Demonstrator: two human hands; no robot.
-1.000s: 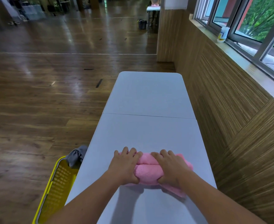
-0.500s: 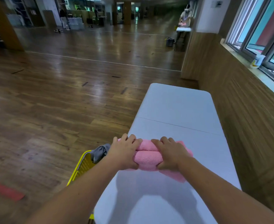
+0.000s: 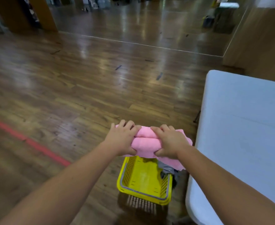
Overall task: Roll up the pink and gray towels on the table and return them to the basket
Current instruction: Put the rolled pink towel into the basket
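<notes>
The rolled pink towel is held in the air by both hands, clear of the table and above the far end of the yellow basket. The left end of the roll is gripped by the left hand, whose fingers are curled over the top while the thumb is tucked beneath the near side. The right end is clamped in the same manner by the right hand, with its fingers wrapped over the roll and the thumb pressed under it. A loose flap of the pink towel is seen hanging below the right hand, towards the basket. The basket is set on the wooden floor, just beside the table's left edge. The gray towel is found crumpled at the basket's right side, under the hanging flap; whether it is wholly inside cannot be told. A red line is marked across the floor to the left.
</notes>
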